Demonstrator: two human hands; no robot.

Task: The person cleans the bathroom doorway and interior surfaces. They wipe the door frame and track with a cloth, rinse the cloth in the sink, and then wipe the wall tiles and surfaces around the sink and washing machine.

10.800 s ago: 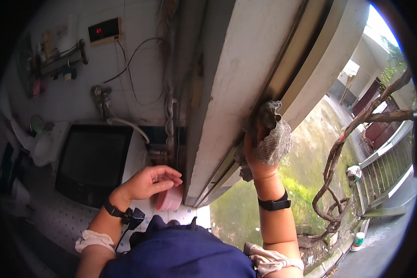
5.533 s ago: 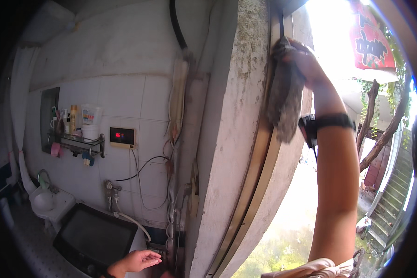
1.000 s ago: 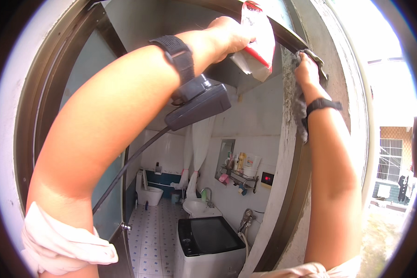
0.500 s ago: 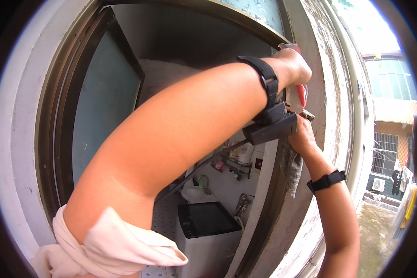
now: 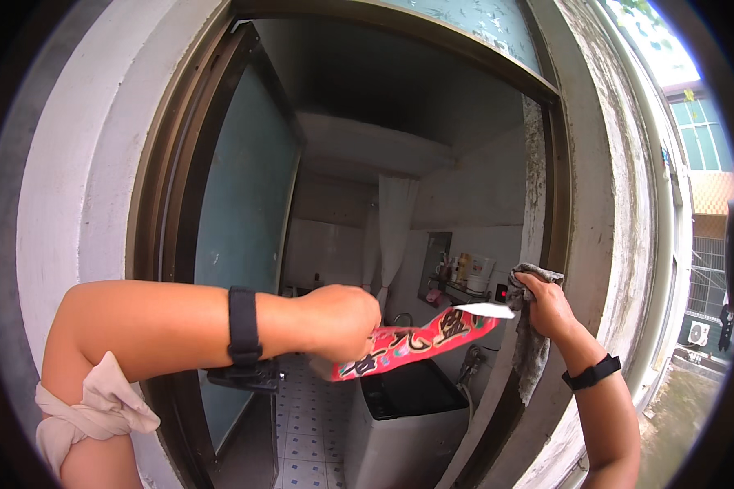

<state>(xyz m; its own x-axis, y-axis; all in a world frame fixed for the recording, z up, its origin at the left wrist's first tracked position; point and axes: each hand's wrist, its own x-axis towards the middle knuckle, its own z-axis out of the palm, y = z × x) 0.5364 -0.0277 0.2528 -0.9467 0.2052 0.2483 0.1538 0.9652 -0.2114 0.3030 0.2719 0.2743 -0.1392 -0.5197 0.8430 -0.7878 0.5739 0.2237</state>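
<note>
My left hand [image 5: 347,322] is closed around one end of a red paper strip [image 5: 420,342] with dark, gold-edged characters. The strip stretches rightward across the doorway, and its curled far end shows a white underside. At the right side of the brown door frame [image 5: 558,187], my right hand [image 5: 548,306] grips a grey, dirty rag [image 5: 532,350]. Part of the rag bunches above the fingers, and the rest hangs down along the frame. The strip's far end comes close to the rag; whether they touch I cannot tell.
A frosted glass door [image 5: 240,212] stands swung inward at the left. Inside are a top-loading washing machine [image 5: 416,432] with a dark lid, a shelf of bottles [image 5: 465,277] and a pale curtain [image 5: 395,220]. Weathered wall [image 5: 620,163] and a pipe [image 5: 669,196] lie outside, right.
My left hand has swung down and left, away from the upper right frame, carrying the red paper strip. My right hand remains at the frame with the rag. The view has shifted.
</note>
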